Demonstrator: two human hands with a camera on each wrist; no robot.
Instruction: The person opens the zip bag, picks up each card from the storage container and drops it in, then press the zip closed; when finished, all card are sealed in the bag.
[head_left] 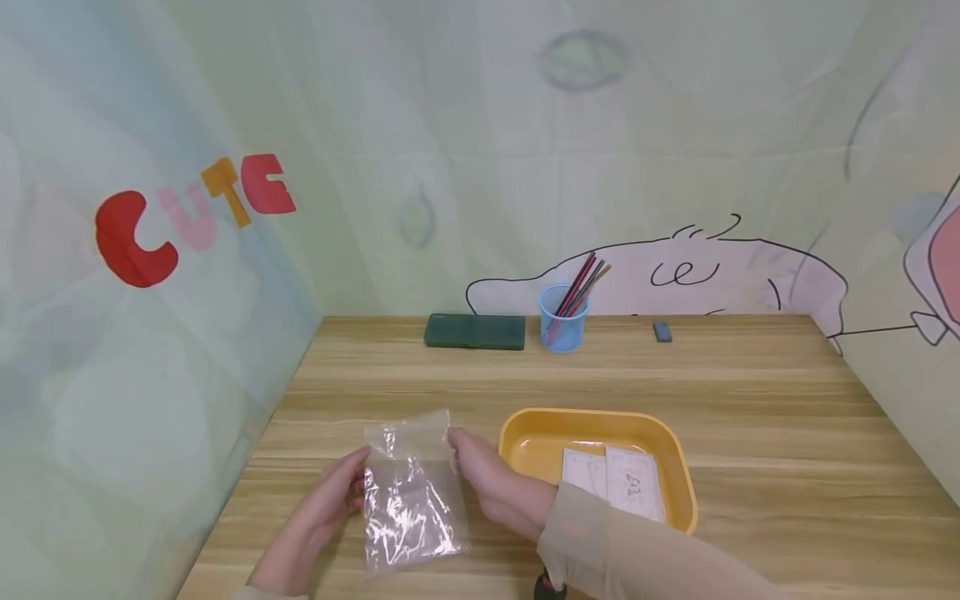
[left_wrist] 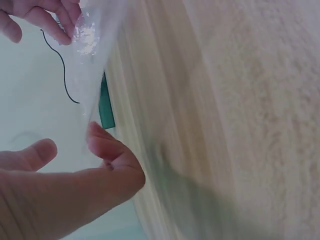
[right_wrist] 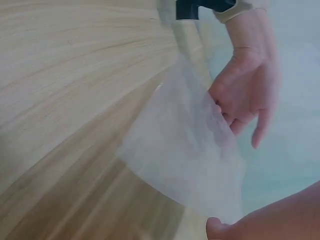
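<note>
A clear plastic bag (head_left: 412, 492) is held tilted above the table, with bright glare across its lower half. My left hand (head_left: 341, 492) holds its left edge with curled fingers; in the left wrist view this hand (left_wrist: 100, 170) has its thumb apart from the bent fingers. At the upper right edge my right hand (head_left: 491, 479) grips the bag. The right wrist view shows the bag (right_wrist: 185, 145) spread between both hands, the right thumb (right_wrist: 217, 229) at its lower corner. No contents can be made out inside the bag.
A yellow tray (head_left: 517, 425) holds white printed cards (head_left: 633, 483), partly behind my right sleeve (head_left: 637, 542). Along the back stand a dark green case (head_left: 475, 332), a blue cup (head_left: 562, 333) of pencils and a small blue-grey block (head_left: 662, 332). A dark object (head_left: 550, 587) shows beneath the sleeve.
</note>
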